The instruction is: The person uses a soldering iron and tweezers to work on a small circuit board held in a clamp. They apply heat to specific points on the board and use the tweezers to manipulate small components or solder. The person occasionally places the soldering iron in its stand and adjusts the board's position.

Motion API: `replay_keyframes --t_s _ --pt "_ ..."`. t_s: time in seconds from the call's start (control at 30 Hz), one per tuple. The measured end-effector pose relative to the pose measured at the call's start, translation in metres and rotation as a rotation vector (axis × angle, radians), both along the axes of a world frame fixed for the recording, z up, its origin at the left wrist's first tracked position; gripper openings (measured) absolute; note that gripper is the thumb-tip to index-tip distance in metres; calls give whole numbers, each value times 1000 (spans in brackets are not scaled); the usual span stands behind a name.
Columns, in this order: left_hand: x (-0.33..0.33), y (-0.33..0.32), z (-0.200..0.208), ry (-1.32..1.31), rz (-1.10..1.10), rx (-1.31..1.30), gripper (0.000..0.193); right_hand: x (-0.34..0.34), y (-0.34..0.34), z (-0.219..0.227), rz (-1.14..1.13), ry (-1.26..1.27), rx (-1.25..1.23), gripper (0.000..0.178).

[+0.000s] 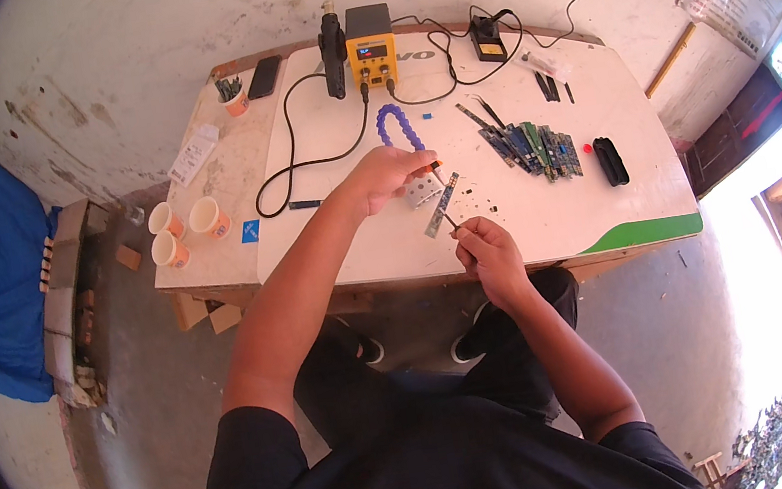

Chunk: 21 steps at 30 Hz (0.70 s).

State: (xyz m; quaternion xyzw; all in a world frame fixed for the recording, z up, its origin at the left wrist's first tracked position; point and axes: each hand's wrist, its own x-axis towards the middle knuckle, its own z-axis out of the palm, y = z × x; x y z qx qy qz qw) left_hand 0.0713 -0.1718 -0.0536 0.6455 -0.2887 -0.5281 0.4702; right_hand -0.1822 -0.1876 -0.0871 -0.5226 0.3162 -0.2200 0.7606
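My left hand is closed in a pinch around a small orange piece with a pale tip, just below a blue segmented flexible arm. Whether the two are joined is hidden by the fingers. Under that tip a narrow circuit board strip lies slanted beside a pale block with holes. Closed on a thin dark tool, seemingly tweezers, my right hand stays near the table's front edge. The tool's point is at the strip's right side. Tiny dark parts are scattered right of it.
Several circuit board strips are fanned out to the right, near a black case. Behind stand a yellow soldering station, a hot air gun and an iron stand. Paper cups and a phone occupy the left side.
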Motion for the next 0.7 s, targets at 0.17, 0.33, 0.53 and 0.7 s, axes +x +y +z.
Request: replay_keyframes --t_s 0.17,0.33,0.53,0.7 --pt "-2 0 -2 10 -3 -17 34 -17 1 2 -49 -44 37 12" --pt "-1 -1 -11 64 9 -70 32 -18 -3 -3 -14 -38 -6 12" --pt "4 -3 -10 48 -6 -59 32 -23 2 3 -17 1 7 11" --pt "2 1 -9 57 -6 -69 33 -35 4 20 -14 28 6 12"
